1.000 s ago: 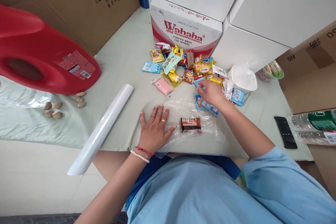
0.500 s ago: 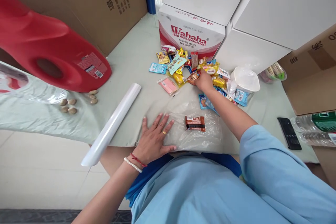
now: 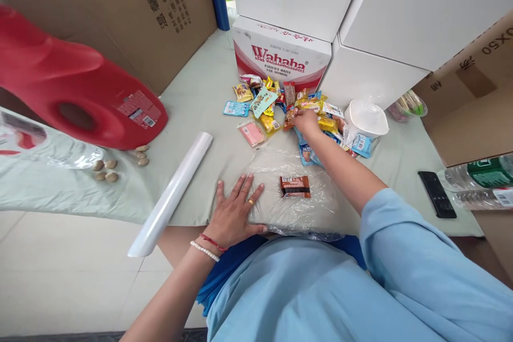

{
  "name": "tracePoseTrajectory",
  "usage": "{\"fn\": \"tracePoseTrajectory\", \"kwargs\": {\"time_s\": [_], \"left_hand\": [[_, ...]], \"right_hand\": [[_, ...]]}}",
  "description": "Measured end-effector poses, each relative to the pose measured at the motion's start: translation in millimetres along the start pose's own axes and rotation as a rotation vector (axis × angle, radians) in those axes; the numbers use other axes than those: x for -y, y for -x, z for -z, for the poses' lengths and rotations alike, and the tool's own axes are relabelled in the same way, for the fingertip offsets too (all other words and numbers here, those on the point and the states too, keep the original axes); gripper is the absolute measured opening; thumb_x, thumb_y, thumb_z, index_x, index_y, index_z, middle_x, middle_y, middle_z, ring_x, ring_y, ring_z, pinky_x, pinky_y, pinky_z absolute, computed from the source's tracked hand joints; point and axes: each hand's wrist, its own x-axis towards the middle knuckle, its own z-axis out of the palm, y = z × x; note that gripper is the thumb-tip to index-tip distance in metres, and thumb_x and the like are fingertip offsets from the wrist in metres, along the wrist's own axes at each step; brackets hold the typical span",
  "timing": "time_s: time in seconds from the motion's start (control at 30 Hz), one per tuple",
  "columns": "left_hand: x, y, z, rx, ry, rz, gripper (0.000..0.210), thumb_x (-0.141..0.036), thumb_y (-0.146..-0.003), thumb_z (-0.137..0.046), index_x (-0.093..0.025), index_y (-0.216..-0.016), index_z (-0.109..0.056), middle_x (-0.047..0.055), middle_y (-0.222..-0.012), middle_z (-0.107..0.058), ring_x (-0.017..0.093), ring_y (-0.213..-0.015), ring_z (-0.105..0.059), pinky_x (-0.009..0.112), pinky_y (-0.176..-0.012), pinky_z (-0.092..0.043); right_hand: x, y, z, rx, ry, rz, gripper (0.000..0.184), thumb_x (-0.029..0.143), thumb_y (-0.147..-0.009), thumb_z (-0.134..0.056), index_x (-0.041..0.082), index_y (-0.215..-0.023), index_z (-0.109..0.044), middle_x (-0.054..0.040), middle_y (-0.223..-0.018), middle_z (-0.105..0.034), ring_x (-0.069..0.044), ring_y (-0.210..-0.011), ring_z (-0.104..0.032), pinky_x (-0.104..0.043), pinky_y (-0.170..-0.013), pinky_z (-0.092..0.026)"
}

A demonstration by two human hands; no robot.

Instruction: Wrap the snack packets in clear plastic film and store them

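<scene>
My left hand [image 3: 234, 211] lies flat with spread fingers on the left part of a clear plastic sheet [image 3: 264, 165] at the table's near edge. On that sheet, right of the hand, rests a brown wrapped snack [image 3: 295, 186]. My right hand [image 3: 306, 122] reaches to the front of a pile of small snacks, its fingers pinched on a red-brown snack packet [image 3: 289, 116]. Yellow snack packets [image 3: 327, 124] lie against the hand, and blue packets [image 3: 305, 154] sit beneath the forearm. A pink packet [image 3: 252, 133] lies to the left of the pile.
A white plastic-film roll [image 3: 172, 192] lies at left, overhanging the edge. Beyond it are a red jug [image 3: 92, 91] and several nuts [image 3: 111, 164]. A Wahaha box [image 3: 280, 56] backs the pile; a white bowl [image 3: 366, 120], phone [image 3: 436, 194] and bottles [image 3: 481, 175] are at right.
My right hand has pulled in slightly on the red-brown snack packet, which now stands more upright in the fingers. My left hand stays flat on the plastic sheet. The camera view has shifted a little.
</scene>
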Motion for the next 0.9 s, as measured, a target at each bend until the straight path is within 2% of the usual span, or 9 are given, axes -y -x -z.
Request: {"fn": "tracePoseTrajectory", "kwargs": {"time_s": [0.1,0.17,0.27,0.4,0.47,0.57,0.63,0.77,0.9], "left_hand": [[0,0,-0.7,-0.009,0.01,0.003,0.105,-0.076,-0.078,-0.072,-0.03,-0.165,-0.035,0.018,-0.175,-0.022,0.046,-0.16,-0.023,0.08,-0.123,0.0],[0,0,-0.9,-0.014,0.019,0.005,0.104,-0.077,-0.078,-0.071,-0.03,-0.165,-0.036,0.017,-0.175,-0.022,0.046,-0.16,-0.022,0.08,-0.123,0.001],[0,0,-1.0,-0.016,0.02,0.003,0.103,-0.077,-0.08,-0.07,-0.03,-0.165,-0.035,0.017,-0.175,-0.021,0.045,-0.16,-0.023,0.08,-0.123,0.001],[-1,0,0.2,-0.006,0.0,0.01,0.103,-0.078,-0.08,-0.068,-0.03,-0.165,-0.034,0.016,-0.175,-0.019,0.044,-0.161,-0.022,0.079,-0.124,0.002],[-1,-1,1.0,0.006,-0.011,0.014,0.103,-0.079,-0.08,-0.067,-0.031,-0.165,-0.034,0.016,-0.176,-0.018,0.043,-0.161,-0.022,0.079,-0.124,0.002],[-2,-1,1.4,0.015,-0.024,0.009,0.104,-0.08,-0.081,-0.067,-0.03,-0.165,-0.033,0.015,-0.176,-0.017,0.042,-0.162,-0.02,0.079,-0.124,0.003],[-2,-1,0.8,0.01,-0.038,0.006,0.103,-0.079,-0.081,-0.067,-0.03,-0.166,-0.032,0.015,-0.176,-0.016,0.042,-0.162,-0.02,0.079,-0.124,0.003],[-1,-1,-1.4,-0.013,-0.049,0.001,0.102,-0.077,-0.082,-0.067,-0.03,-0.166,-0.032,0.017,-0.176,-0.017,0.043,-0.161,-0.022,0.079,-0.124,0.003],[-1,-1,-1.6,-0.013,-0.028,-0.004,0.105,-0.078,-0.08,-0.07,-0.03,-0.166,-0.032,0.017,-0.175,-0.019,0.046,-0.16,-0.024,0.081,-0.123,0.0]], "right_hand": [[-24,45,24,0.026,-0.205,0.14,0.039,0.031,-0.083,-0.062,0.013,-0.117,-0.071,-0.0061,-0.094,-0.073,-0.023,-0.085,-0.067,-0.033,-0.078,-0.053],[-41,88,39,0.036,-0.191,0.236,0.048,0.031,-0.085,-0.062,0.017,-0.13,-0.067,-0.004,-0.095,-0.072,-0.021,-0.077,-0.064,-0.033,-0.076,-0.053],[-61,155,47,0.106,0.081,0.402,0.045,0.027,-0.094,-0.055,0.021,-0.138,-0.065,-0.0099,-0.107,-0.071,-0.023,-0.083,-0.065,-0.036,-0.081,-0.054],[-69,213,37,0.352,0.388,0.525,0.043,0.023,-0.103,-0.048,0.026,-0.144,-0.061,-0.0133,-0.117,-0.07,-0.025,-0.097,-0.068,-0.032,-0.077,-0.053],[-68,220,36,0.43,0.391,0.584,0.042,0.032,-0.104,-0.054,0.029,-0.146,-0.059,-0.0123,-0.123,-0.068,-0.025,-0.103,-0.068,-0.032,-0.077,-0.053],[-64,211,41,0.392,0.297,0.617,0.05,0.047,-0.102,-0.062,0.029,-0.148,-0.057,-0.0132,-0.136,-0.062,-0.028,-0.117,-0.064,-0.037,-0.085,-0.055],[-58,200,44,0.383,0.27,0.609,0.059,0.05,-0.097,-0.069,0.027,-0.15,-0.055,-0.0146,-0.141,-0.059,-0.031,-0.125,-0.059,-0.042,-0.094,-0.055],[-43,187,38,0.496,0.348,0.549,0.076,0.041,-0.089,-0.081,0.019,-0.155,-0.049,-0.0165,-0.14,-0.061,-0.035,-0.126,-0.055,-0.047,-0.103,-0.051],[-35,187,31,0.504,0.408,0.526,0.068,0.027,-0.093,-0.074,0.019,-0.156,-0.048,-0.0156,-0.132,-0.065,-0.033,-0.122,-0.056,-0.044,-0.101,-0.049]]}}
